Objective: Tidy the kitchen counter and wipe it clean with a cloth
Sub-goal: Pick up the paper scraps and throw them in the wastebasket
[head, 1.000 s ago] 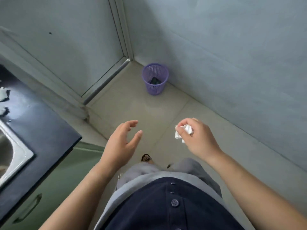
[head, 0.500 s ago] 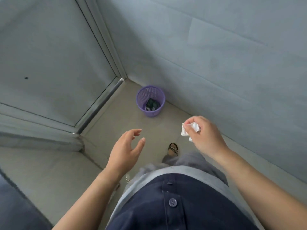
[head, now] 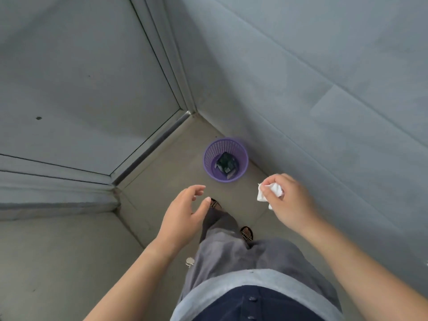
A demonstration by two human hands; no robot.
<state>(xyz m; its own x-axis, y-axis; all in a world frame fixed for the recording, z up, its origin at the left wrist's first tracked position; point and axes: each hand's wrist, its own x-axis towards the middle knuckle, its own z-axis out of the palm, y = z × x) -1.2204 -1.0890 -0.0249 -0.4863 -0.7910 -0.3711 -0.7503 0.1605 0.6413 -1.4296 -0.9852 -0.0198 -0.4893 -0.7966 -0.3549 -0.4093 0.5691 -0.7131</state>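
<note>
Pinching a crumpled white paper wad (head: 269,193) in the right hand (head: 291,200), at 2 o'clock from the left hand (head: 183,214), which is empty with its fingers loosely spread.
At 12 o'clock a round purple mesh wastebasket (head: 240,154) with dark rubbish (head: 225,163) inside stands on smooth beige floor tiles (head: 162,181), just beside the matte grey wall (head: 301,89) and near a metal door track (head: 157,140).

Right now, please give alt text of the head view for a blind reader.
The right hand pinches a crumpled white tissue, short of a purple mesh bin on the floor by the grey wall. The left hand is open, empty.
</note>
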